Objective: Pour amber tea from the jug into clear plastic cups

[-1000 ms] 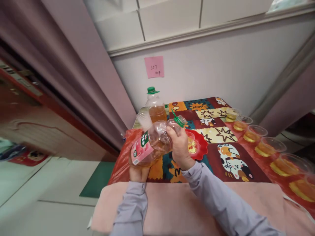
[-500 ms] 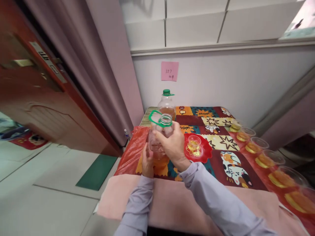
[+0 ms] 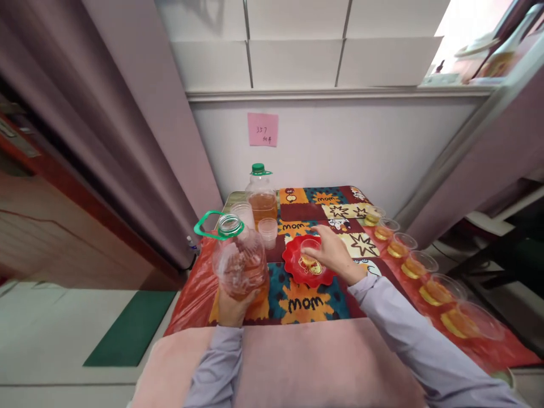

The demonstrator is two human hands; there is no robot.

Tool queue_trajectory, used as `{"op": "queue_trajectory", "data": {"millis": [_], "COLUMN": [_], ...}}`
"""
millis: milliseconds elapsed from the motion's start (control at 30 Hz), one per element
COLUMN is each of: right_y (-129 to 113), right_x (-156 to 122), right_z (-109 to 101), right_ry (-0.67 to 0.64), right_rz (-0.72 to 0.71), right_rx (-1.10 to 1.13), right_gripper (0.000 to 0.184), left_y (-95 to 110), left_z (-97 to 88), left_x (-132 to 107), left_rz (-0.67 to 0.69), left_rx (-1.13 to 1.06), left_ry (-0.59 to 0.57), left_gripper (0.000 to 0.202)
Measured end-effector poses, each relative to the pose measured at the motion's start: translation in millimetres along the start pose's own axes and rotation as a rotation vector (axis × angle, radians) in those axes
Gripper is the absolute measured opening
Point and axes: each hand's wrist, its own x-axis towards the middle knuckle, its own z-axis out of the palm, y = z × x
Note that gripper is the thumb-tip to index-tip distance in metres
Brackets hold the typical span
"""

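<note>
A clear plastic jug [image 3: 242,258] with a green ring handle and no cap on its mouth stands at the left of the table, amber liquid low inside. My left hand [image 3: 233,310] is wrapped round its lower near side. My right hand [image 3: 335,255] is beside a small clear plastic cup [image 3: 309,258], thumb and fingers spread around it; whether they touch it I cannot tell. The cup holds some yellow liquid and stands on a red scalloped plate [image 3: 293,269].
Behind the jug are a capped second jug [image 3: 262,204] and stacked clear cups [image 3: 268,232]. Several cups of yellow liquid [image 3: 419,263] line the table's right side on red plastic. A pink cloth [image 3: 289,357] covers the near edge. A wall rises at the back.
My right hand has left the jug's upper part and moved right to the cup on the plate. My left hand stays at the jug. The view has swung right.
</note>
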Motion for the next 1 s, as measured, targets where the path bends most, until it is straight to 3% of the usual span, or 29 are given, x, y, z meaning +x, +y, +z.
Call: {"op": "queue_trajectory", "data": {"millis": [100,233,400,633,733,867,1000], "right_y": [9.6,-6.1,-11.3,-9.5,-4.9,26.6,87.0], "right_x": [5.7,10.1,19.3,22.7,28.9,51.4,84.8], "right_z": [-5.5,-1.8,-1.0,3.3,-1.1,-22.2,-55.3], "right_ry": [-0.180,-0.314,-0.360,-0.362,-0.342,-0.208,-0.087], "right_rz": [-0.006,0.016,0.025,-0.023,-0.044,-0.041,-0.039], "right_rx": [-0.249,-0.374,-0.386,-0.371,-0.354,-0.212,-0.204], "right_gripper": [0.069,0.061,0.063,0.053,0.058,0.063,0.065], "left_y": [7.7,13.7,9.3,13.8,20.0,22.6,15.5], "left_z": [7.3,9.3,0.2,-0.6,3.2,0.4,-10.9], "left_x": [2.4,3.3,4.7,4.1,2.2,4.2,8.8], "left_rz": [0.054,0.075,0.016,0.064,0.048,0.059,0.087], "left_rx": [0.089,0.120,0.417,0.586,0.623,0.659,0.755], "left_ry": [-0.008,0.041,0.086,0.060,0.078,0.083,0.041], "left_gripper": [0.113,0.097,0.078,0.084,0.065,0.058,0.060]}}
